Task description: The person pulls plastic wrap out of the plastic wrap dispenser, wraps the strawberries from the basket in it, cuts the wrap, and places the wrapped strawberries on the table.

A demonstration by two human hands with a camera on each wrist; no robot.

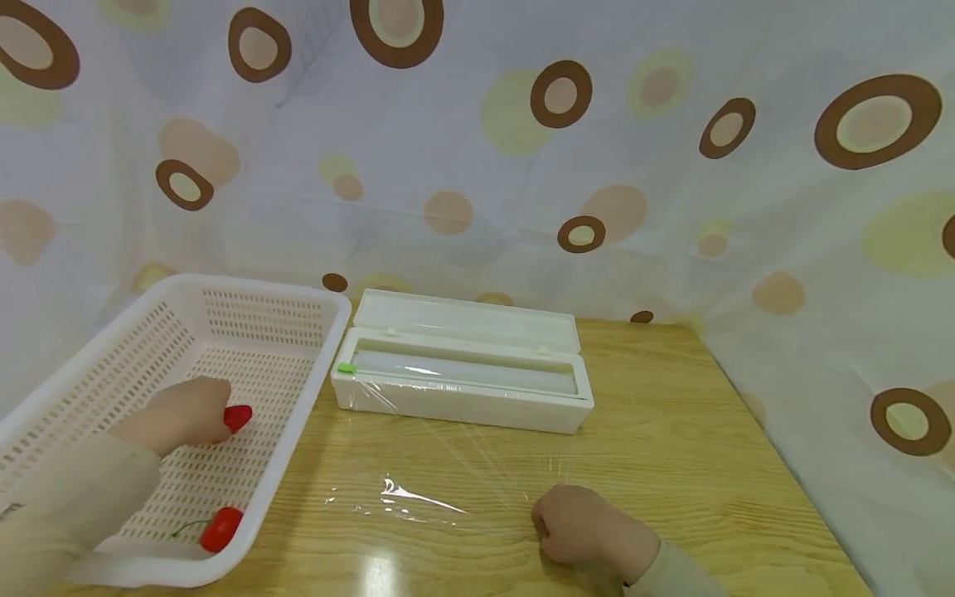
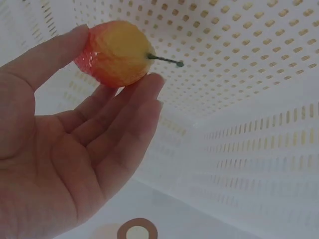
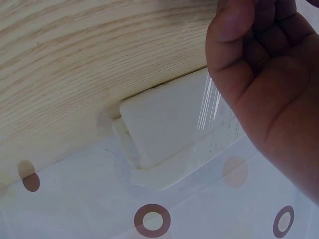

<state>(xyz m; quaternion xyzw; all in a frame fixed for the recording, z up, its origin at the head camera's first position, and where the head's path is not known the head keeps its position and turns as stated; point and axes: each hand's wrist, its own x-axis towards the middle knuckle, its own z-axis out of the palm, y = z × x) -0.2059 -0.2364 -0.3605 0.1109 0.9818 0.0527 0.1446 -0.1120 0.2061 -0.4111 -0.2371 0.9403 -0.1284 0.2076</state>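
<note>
Inside the white basket (image 1: 302, 414), my left hand (image 1: 190, 410) pinches a small red-and-yellow fruit with a thin dark stem (image 2: 117, 52) between thumb and fingertips. In the head view only the fruit's red end shows past the fingers. Another red fruit with a green stem (image 1: 221, 529) lies in the basket's near corner. My right hand (image 1: 589, 531), fingers curled, grips the edge of clear plastic wrap (image 1: 418, 493) over the table. The wrap runs back to an open white dispenser box (image 1: 462, 412) holding its roll (image 1: 462, 373). The right fingertips are mostly hidden.
The dispenser's lid (image 1: 466, 319) is tipped back toward the patterned curtain (image 1: 462, 166) behind the wooden table (image 1: 671, 431). A green slider (image 1: 346, 368) sits at the box's left end. The basket's wall stands close to the box's left side.
</note>
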